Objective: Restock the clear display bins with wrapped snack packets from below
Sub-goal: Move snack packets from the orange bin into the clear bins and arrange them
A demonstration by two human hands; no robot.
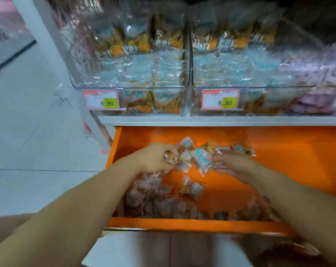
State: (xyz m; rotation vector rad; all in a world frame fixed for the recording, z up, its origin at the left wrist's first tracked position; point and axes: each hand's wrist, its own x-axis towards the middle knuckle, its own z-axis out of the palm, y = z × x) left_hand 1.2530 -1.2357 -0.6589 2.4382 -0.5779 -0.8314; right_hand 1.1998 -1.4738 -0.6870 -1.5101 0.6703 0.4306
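While left grip [155, 158] and right grip [236, 166] clutch snack packets [201, 160] over orange drawer [298, 151], clear bins [130, 87] above; white tiled floor [38, 132].

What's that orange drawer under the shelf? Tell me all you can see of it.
The drawer is bright orange, smooth-looking, pulled open below the white shelf. Its floor shows bare at back and right; wrapped packets lie loose toward the front and left. The left hand and right hand reach in, each gripping packets.
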